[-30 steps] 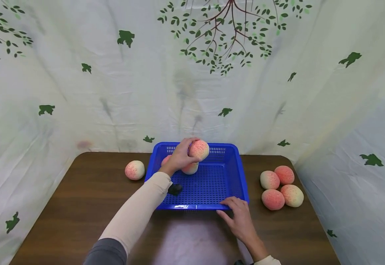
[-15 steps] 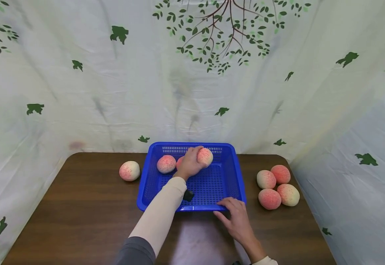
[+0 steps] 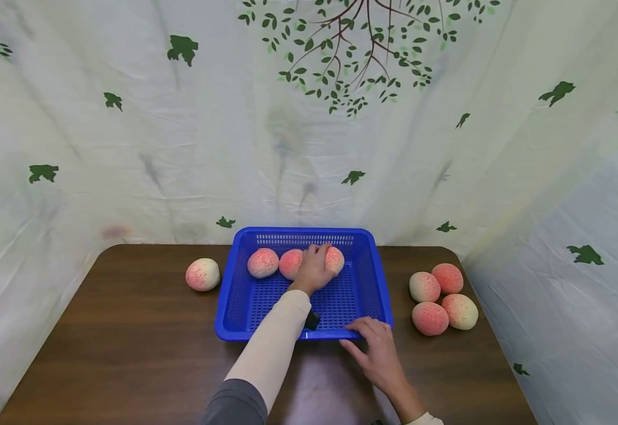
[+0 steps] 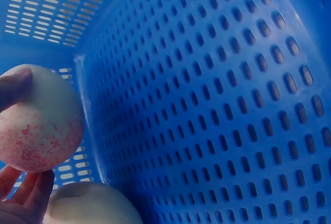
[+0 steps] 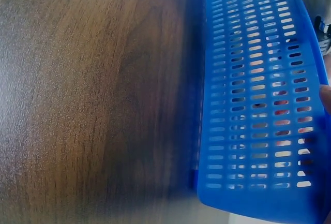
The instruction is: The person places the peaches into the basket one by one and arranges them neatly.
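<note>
My left hand [image 3: 313, 273] reaches into a blue plastic basket [image 3: 224, 307] and grips a pink-and-cream peach [image 3: 334, 260] near the back wall. In the left wrist view, thumb and fingers press opposite sides of this peach [image 4: 46, 131], with another pale peach [image 4: 93, 206] just below. Two more peaches lie in the basket to the left: a speckled one [image 3: 263, 262] and a pinker one [image 3: 290, 264], partly behind the hand. My right hand [image 3: 380, 357] holds the basket's front rim near its right corner, fingers over the edge and thumb outside.
A single peach [image 3: 202, 274] lies on the brown table [image 3: 128, 336] left of the basket. Several peaches, among them a red one [image 3: 430, 319], sit clustered to the right. A leaf-patterned curtain [image 3: 208, 147] hangs right behind the table.
My left hand has carried its peach rightward and lowered it into the basket, uncovering the two peaches to its left. The right hand stays at the rim. The view has shifted slightly.
</note>
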Motion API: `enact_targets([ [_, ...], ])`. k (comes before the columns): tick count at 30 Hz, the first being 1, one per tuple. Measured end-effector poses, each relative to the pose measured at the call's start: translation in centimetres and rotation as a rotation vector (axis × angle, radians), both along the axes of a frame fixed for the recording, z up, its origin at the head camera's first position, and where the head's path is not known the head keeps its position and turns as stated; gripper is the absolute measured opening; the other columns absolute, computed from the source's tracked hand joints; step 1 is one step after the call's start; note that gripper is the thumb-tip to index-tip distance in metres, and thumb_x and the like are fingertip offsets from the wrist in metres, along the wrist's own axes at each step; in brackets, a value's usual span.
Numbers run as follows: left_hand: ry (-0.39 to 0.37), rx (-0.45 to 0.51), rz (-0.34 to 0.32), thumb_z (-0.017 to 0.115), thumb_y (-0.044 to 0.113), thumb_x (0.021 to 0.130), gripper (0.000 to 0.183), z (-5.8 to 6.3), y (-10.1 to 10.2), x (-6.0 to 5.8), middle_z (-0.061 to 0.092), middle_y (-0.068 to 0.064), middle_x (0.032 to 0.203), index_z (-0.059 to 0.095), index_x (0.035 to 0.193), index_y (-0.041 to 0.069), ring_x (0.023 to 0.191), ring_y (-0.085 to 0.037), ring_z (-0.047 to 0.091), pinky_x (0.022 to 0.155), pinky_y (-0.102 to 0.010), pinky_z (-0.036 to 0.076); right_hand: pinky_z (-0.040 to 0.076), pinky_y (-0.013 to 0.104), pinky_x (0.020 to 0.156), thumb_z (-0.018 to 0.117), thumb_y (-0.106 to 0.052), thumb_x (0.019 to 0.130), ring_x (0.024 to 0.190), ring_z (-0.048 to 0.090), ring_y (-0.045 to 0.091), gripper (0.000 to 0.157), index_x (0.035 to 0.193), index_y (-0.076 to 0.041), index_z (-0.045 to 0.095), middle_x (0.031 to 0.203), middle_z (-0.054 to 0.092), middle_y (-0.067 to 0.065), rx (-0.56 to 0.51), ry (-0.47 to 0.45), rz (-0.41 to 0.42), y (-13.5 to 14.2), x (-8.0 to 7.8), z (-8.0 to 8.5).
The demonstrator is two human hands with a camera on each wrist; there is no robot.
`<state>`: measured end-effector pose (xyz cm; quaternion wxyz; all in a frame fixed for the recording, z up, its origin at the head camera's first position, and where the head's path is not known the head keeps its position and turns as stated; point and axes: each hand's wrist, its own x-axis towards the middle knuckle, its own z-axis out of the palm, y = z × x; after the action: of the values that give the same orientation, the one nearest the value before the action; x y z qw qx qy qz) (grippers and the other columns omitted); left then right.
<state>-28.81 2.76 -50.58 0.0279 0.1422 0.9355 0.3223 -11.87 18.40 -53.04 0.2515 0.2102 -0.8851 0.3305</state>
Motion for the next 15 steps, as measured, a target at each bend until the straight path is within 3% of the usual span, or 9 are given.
enact_targets([
  [10,-0.037,-0.047,-0.025,0.075,0.016,0.082,0.069,-0.69,-0.21,0.07,0.044,-0.020,0.134,0.043,0.142,0.009,0.123,-0.036,0.043,0.099,-0.047,0.041,0.034,0.035,0.083,0.084,-0.018,0.071,0.092,0.060,0.013,0.027,0.093,-0.014,0.068,0.093,0.065,-0.006,0.005,-0.016,-0.007,-0.05,0.00,-0.20],
  [15,-0.048,-0.115,-0.042,0.074,0.015,0.083,0.068,-0.83,0.18,-0.08,0.044,-0.020,0.135,0.042,0.143,0.010,0.124,-0.035,0.044,0.099,-0.046,0.042,0.033,0.035,0.084,0.083,-0.020,0.072,0.093,0.060,0.014,0.026,0.093,-0.014,0.069,0.093,0.065,-0.006,0.009,-0.024,-0.009,0.08,-0.03,-0.13],
])
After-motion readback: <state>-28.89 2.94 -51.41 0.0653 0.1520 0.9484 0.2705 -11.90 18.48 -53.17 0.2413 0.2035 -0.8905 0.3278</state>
